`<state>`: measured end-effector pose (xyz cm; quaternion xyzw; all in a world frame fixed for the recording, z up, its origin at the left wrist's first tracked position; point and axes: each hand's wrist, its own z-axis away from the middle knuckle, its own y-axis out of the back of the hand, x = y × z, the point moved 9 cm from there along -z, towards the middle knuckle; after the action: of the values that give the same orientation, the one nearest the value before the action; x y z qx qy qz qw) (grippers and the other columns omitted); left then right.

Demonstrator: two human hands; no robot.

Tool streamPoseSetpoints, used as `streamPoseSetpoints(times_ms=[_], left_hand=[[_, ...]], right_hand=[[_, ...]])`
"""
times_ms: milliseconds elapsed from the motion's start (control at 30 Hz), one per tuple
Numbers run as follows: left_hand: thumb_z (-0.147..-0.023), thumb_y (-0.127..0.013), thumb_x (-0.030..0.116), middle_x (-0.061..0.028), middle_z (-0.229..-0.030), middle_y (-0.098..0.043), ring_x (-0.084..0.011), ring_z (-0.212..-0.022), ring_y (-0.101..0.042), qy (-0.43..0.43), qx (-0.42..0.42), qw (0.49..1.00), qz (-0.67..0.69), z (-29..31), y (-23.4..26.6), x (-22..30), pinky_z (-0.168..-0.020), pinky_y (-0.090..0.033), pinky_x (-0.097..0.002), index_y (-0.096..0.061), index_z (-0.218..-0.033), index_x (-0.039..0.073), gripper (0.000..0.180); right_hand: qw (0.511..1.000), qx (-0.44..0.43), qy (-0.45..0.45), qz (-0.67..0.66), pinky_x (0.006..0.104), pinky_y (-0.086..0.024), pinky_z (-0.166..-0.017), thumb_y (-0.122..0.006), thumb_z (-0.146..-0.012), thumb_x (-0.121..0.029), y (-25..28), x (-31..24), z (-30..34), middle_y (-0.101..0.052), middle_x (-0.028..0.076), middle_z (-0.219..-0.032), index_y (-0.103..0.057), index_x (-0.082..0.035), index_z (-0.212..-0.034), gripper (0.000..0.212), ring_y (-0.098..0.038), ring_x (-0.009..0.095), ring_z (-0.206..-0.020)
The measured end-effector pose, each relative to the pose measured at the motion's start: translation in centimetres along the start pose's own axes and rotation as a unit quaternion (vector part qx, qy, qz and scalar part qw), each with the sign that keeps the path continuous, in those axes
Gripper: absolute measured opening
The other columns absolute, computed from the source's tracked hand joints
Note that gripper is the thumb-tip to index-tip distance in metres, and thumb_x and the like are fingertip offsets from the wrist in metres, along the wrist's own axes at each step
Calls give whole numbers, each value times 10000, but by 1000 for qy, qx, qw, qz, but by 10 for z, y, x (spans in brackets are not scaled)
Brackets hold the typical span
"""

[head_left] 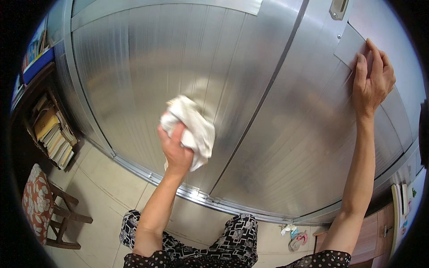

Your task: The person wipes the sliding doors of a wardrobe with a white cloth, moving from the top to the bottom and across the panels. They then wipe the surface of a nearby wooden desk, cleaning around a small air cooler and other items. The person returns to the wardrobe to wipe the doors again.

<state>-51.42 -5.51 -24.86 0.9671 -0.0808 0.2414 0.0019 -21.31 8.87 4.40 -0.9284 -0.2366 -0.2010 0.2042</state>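
A crumpled white cloth (193, 129) is bunched in my left hand (175, 145), its loose end draping down past my wrist. I hold it at the left panel of a ribbed metal sliding door (147, 80), and its outline is slightly blurred. Higher up on the right, my right hand (375, 80) rests with its fingertips on the crossbar (351, 47) of the right panel (295, 147). Its fingers are spread and bent, with nothing visible in them. A recessed door handle (338, 9) sits above and left of that hand.
A metal floor track (201, 196) runs below the door. To the left, a dark cabinet (27, 107) holds stacked papers (58, 138), beside a stool with a floral cover (38, 201). Small crumpled cloths (297, 241) lie on the floor near a wooden cabinet (371, 232) at right.
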Motion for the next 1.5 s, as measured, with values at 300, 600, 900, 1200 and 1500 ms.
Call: streamPoseSetpoints(times_ms=[300, 600, 900, 1200, 1500], left_hand=[[-641, -707, 37, -176, -1248, -500, -380, -1105, -479, -160, -174, 971, -35, 39, -38, 48, -885, -468, -421, -675, -970, 110, 338], [-596, -748, 66, -131, -1271, -497, -363, -1089, -503, -97, -149, 984, -3, 25, -34, 51, -865, -485, -419, -667, -992, 167, 417], [-604, -725, 31, -128, -1257, -508, -359, -1085, -512, -104, -152, 983, 1, 22, -30, 42, -843, -503, -398, -668, -971, 156, 391], [-616, -727, 46, -148, -1259, -503, -360, -1086, -513, -65, -162, 984, 27, 19, -33, 34, -870, -483, -412, -669, -972, 140, 373], [-641, -668, 35, -168, -1271, -486, -371, -1090, -490, 49, -235, 970, 39, 15, -33, 33, -909, -436, -427, -669, -1055, 145, 428]], right_hand=[[998, -10, -47, -47, 366, -366, -924, -574, -849, -317, 1, 8, 7, -598, 35, -1084, -677, -188, -1130, 326, -492, 195, -1033], [997, -15, -59, -48, 360, -344, -946, -595, -830, -286, -1, 12, 9, -589, 36, -1085, -673, -166, -1130, 332, -483, 200, -1042], [996, -16, -71, -60, 356, -355, -934, -600, -838, -264, -2, 6, 8, -587, 41, -1073, -674, -159, -1122, 312, -483, 205, -1035], [995, -34, -65, -62, 361, -366, -927, -569, -888, -283, -12, 20, 12, -592, 57, -1043, -678, -148, -1104, 276, -486, 217, -1020], [982, -112, -76, -128, 363, -358, -903, -587, -859, -141, 2, 8, -3, -549, 137, -1079, -628, -33, -1131, 296, -477, 256, -1018]])
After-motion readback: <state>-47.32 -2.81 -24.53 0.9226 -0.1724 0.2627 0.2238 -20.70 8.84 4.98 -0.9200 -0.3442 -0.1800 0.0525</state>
